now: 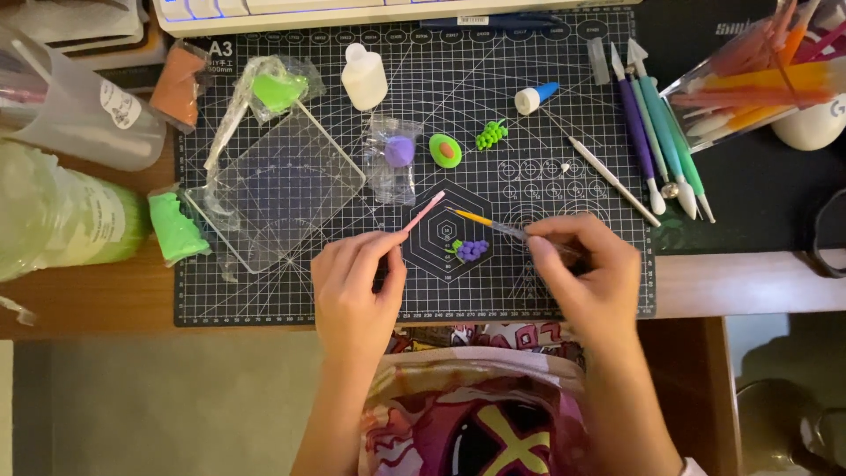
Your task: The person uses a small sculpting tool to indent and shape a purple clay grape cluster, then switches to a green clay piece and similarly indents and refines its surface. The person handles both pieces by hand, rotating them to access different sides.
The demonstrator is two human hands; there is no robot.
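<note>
- Head view: the right hand [586, 264] pinches a thin tool with a clear handle and a yellow-orange tip [483, 220], angled down so the tip sits just above a small purple clay grape cluster with green leaf [471, 250], which lies at the middle of the hexagon printed on the mat, between the two hands.
- The left hand [357, 286] grips a slim pink stick tool [423, 211], its end raised just beyond the cluster, likely kept ready while the other tool works.
- Just beyond the pink stick lie a clear bag with a purple clay lump [397, 152], a green clay disc with an orange centre [445, 150] and a green clay grape bunch [491, 134], seemingly set aside.
- Farther left of the grip a clear acrylic pressing plate [282, 189] rests flat; right of it, blue and purple modelling tools [656, 132] lie in a row.
- Everything sits on a dark gridded cutting mat [264, 300] over a wooden desk [88, 300]; a keyboard edge [352, 13] lies at the far side.
</note>
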